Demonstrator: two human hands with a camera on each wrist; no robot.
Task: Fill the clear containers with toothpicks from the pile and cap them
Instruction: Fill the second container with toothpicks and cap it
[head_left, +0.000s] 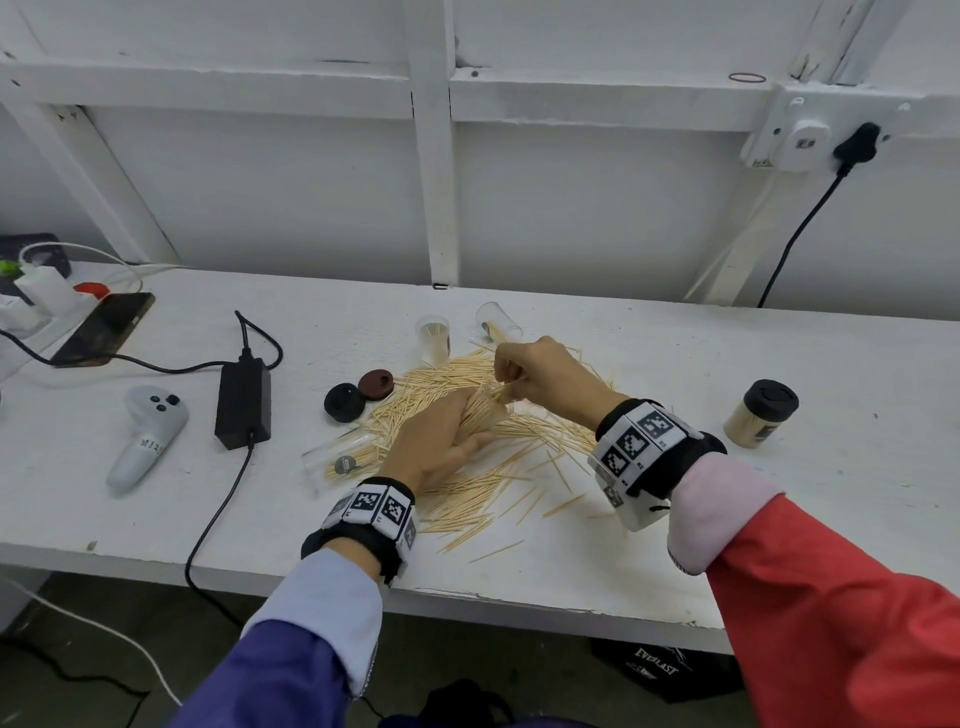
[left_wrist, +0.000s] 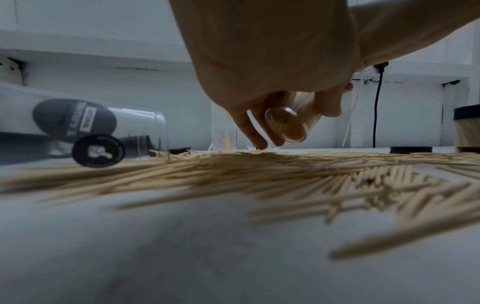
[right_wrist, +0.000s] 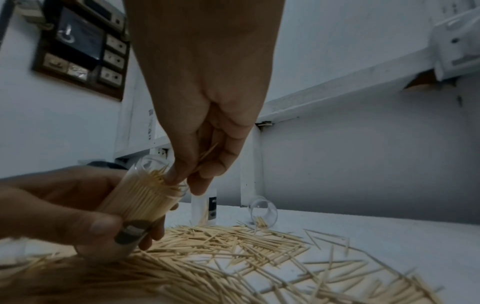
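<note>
**Nearly full container tilted toward the feeding hand**

Sleeves and wrist bands come first, at the table's front edge (head_left: 519, 597), and just beyond them the toothpick pile (head_left: 498, 467) fans across the middle of the table. Over that pile the left hand (head_left: 436, 447) curls its fingers and thumb round a clear container (right_wrist: 145, 197), already packed with toothpicks. Its long axis is tilted, base down toward the pile and the left, open mouth up and to the right, facing the right hand (head_left: 540, 379). That hand comes in from the right and above, thumb and fingertips (right_wrist: 176, 174) pinching a few toothpicks right at the mouth, roughly along the container's axis. Judging by this, the coming push should run down that axis; a crossways stick would likely jam on the packed ends.

Left of the pile lies an empty container on its side (head_left: 337, 457), with two loose caps (head_left: 358, 395) just behind it. Toward the back edge stand an upright container (head_left: 434, 338) holding a few sticks and another tipped over (head_left: 498, 322). A capped, full container (head_left: 761, 421) sits well apart, toward the right end.
</note>
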